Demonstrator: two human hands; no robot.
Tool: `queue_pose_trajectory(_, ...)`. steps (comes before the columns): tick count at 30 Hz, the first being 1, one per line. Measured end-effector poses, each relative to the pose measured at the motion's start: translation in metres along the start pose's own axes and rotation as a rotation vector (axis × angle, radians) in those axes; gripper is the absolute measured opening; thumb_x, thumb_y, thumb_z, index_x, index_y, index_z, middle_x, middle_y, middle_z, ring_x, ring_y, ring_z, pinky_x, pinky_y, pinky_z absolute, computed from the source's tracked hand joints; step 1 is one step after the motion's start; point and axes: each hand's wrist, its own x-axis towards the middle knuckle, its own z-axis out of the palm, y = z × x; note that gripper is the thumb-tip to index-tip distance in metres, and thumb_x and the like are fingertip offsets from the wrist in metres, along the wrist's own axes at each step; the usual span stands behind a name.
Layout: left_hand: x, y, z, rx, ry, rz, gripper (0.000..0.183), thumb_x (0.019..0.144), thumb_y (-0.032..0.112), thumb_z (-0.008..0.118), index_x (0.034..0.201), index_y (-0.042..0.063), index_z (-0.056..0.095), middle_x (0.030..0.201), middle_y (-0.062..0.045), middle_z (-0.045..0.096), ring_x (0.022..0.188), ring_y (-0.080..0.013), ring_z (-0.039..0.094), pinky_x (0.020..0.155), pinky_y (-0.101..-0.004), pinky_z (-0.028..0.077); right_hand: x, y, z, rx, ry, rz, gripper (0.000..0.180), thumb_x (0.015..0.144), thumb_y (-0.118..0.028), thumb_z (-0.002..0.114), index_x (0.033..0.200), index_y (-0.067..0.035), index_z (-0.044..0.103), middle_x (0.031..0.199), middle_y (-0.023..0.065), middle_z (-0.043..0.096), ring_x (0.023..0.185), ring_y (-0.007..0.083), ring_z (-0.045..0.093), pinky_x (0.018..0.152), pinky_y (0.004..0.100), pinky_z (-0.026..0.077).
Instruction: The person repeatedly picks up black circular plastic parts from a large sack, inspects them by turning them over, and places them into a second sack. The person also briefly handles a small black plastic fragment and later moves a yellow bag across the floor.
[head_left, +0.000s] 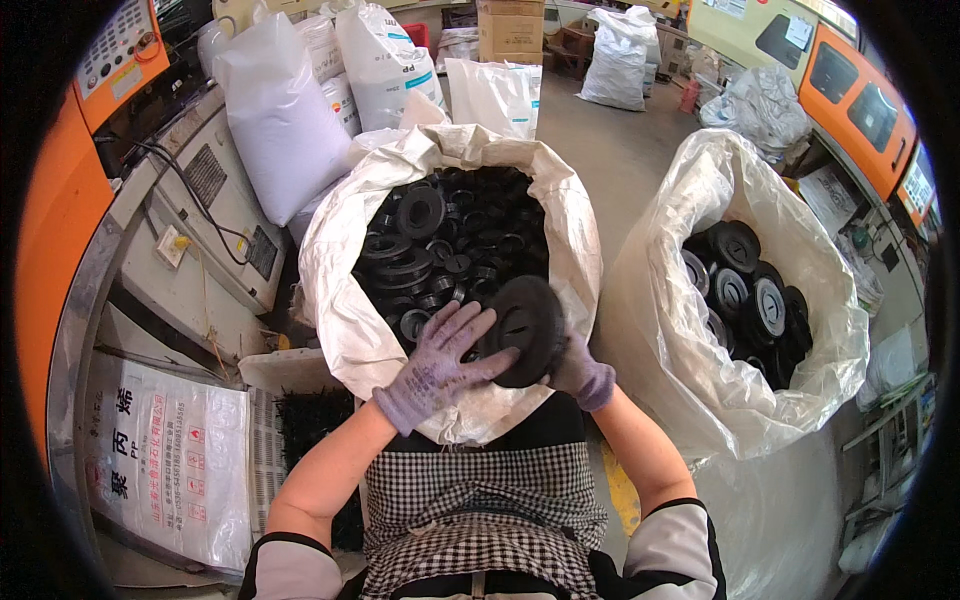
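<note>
A round black plastic cap (525, 319) with a slot in its middle is tilted up over the near right rim of a white woven sack (352, 330). My right hand (581, 367), in a purple-grey work glove, grips the cap from its right edge and behind. The gloved left hand (442, 360) lies against its left side with fingers spread; whether it bears any of the weight, I cannot tell. Inside the woven sack are many black plastic rings and threaded parts (457, 225). To the right, a clear plastic-lined sack (652, 300) holds several similar caps (769, 307).
Full white bags (274, 127) stand behind the woven sack, with cardboard boxes (511, 34) farther back. Orange machine panels (60, 247) border the left, and another orange machine (855, 105) is at right. A bin of black scrap (319, 420) sits at my left, beside a printed bag (172, 457).
</note>
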Motion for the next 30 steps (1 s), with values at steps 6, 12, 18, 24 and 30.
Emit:
queue_pose_trajectory(6, -0.033, -0.117, 0.033, 0.219, -0.006, -0.463, 0.068, 0.087, 0.01, 0.061, 0.15, 0.012, 0.039, 0.146, -0.025, 0.042, 0.137, -0.0416, 0.039, 0.115, -0.0501, 0.033, 0.005, -0.053, -0.105, 1.221, 0.324, -0.305, 0.053, 0.102, -0.035, 0.051, 0.146, -0.007, 0.044, 0.144, 0.0136, 0.052, 0.128, 0.0233, 0.053, 0.099, 0.0333, 0.051)
queue_pose_trajectory(12, -0.026, -0.242, 0.086, 0.057, -0.463, -0.896, 0.08, 0.095, 0.053, 0.052, 0.155, 0.005, 0.029, 0.16, -0.022, 0.025, 0.148, -0.0383, 0.023, 0.123, -0.0452, 0.019, 0.057, -0.004, -0.034, 0.274, 0.564, 0.038, 0.049, 0.094, -0.017, 0.061, 0.138, 0.0, 0.05, 0.128, 0.0133, 0.061, 0.11, 0.0248, 0.061, 0.096, 0.0356, 0.053)
queue_pose_trajectory(18, -0.01, -0.265, 0.121, 0.156, -0.699, -1.098, 0.079, 0.092, 0.06, 0.046, 0.15, 0.006, 0.038, 0.153, -0.022, 0.038, 0.144, -0.0388, 0.03, 0.12, -0.0509, 0.02, 0.091, 0.104, 0.069, -1.07, -0.367, 0.077, 0.069, 0.077, 0.002, 0.058, 0.144, -0.008, 0.046, 0.144, 0.0214, 0.047, 0.13, 0.0384, 0.049, 0.11, 0.0436, 0.042)
queue_pose_trajectory(24, -0.011, -0.239, 0.079, -0.036, -0.47, -1.094, 0.066, 0.088, 0.048, 0.066, 0.135, 0.002, 0.057, 0.137, -0.023, 0.055, 0.13, -0.0357, 0.051, 0.111, -0.0392, 0.039, 0.094, 0.104, 0.046, -0.96, -0.322, 0.434, 0.046, 0.083, -0.005, 0.061, 0.128, -0.012, 0.056, 0.118, 0.0217, 0.057, 0.104, 0.04, 0.064, 0.09, 0.0442, 0.054)
queue_pose_trajectory(30, 0.006, -0.098, 0.012, -0.698, 0.158, -0.943, 0.046, 0.092, 0.027, 0.07, 0.127, -0.001, 0.058, 0.105, -0.012, 0.067, 0.098, -0.0223, 0.062, 0.092, -0.0319, 0.049, 0.078, 0.045, 0.03, -0.303, 0.21, 0.37, 0.042, 0.075, -0.022, 0.083, 0.107, 0.001, 0.067, 0.127, 0.0217, 0.059, 0.115, 0.0346, 0.061, 0.096, 0.0405, 0.05)
